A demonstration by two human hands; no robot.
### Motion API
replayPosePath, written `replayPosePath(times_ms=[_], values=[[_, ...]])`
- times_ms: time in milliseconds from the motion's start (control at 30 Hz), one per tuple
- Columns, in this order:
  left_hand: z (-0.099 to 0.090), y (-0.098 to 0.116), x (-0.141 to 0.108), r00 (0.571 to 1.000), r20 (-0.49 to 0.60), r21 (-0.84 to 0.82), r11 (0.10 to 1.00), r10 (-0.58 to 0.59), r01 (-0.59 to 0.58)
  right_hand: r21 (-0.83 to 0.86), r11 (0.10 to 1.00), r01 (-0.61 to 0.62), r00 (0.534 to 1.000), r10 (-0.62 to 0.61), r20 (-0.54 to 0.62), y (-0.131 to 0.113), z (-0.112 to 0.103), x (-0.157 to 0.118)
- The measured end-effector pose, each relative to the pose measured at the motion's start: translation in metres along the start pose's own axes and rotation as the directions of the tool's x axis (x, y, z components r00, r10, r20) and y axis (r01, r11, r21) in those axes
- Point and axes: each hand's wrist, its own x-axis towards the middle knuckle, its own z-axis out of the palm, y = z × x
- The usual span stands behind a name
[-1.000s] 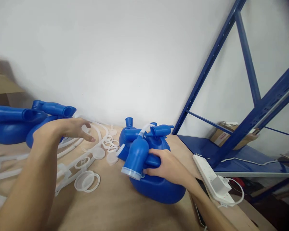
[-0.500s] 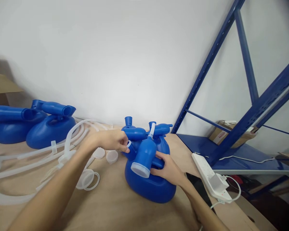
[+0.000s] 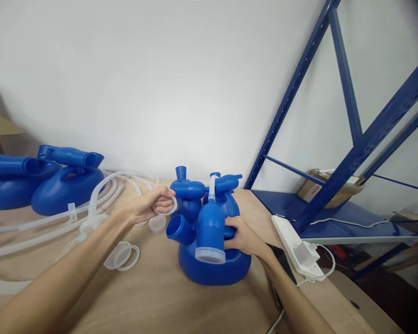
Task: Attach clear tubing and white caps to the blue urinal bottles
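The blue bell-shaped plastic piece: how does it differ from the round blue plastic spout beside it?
The blue bell-shaped plastic piece wears a pale round cap; the round blue plastic spout is open. The bell piece looks longer than the spout. The bell piece points towards the viewer; the spout slants leftward. Both are blue.

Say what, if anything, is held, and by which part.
Left hand: a ring, by its rim. Right hand: the front jug, by its handle.

The blue bottle (image 3: 214,272) is smooth, glossy plastic, the tabletop (image 3: 153,297) apparently matt wood.
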Motion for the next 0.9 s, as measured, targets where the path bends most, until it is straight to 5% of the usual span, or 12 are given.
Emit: replayPosePath(times_ms=[100,200,267,400,500,633,767,900], values=[[-0.019,-0.004,-0.001,0.989,-0.149,0.358,0.931,-0.020,0.073,-0.011,1.000,-0.002,0.999,0.002,-0.034,0.002,0.000,-0.001],[-0.038,-0.016,-0.001,0.972,-0.228,0.765,0.606,-0.063,0.219,-0.013,0.998,-0.068,0.994,0.066,-0.087,0.008,0.003,-0.005],[-0.044,-0.030,0.000,0.969,-0.215,0.819,0.517,-0.125,0.248,-0.023,0.990,-0.137,0.981,0.133,-0.143,0.014,0.005,-0.010],[-0.039,-0.052,0.007,0.963,-0.195,0.823,0.502,-0.186,0.264,-0.186,0.976,-0.116,0.969,0.070,-0.235,0.019,0.009,-0.018],[-0.034,-0.047,0.008,0.965,-0.197,0.829,0.496,-0.174,0.259,-0.311,0.950,-0.040,0.977,-0.028,-0.211,0.017,0.008,-0.019],[-0.024,-0.005,-0.005,0.988,-0.143,0.799,0.583,-0.058,0.150,-0.319,0.948,0.012,0.988,-0.060,-0.140,0.015,0.008,-0.018],[0.005,0.043,-0.026,0.980,-0.037,0.606,0.784,0.194,-0.132,-0.313,0.949,0.048,0.984,-0.099,-0.149,0.015,0.009,-0.018],[0.046,0.057,-0.038,0.951,0.127,0.644,0.706,0.281,-0.295,-0.322,0.943,0.083,0.973,-0.147,-0.178,0.017,0.012,-0.017]])
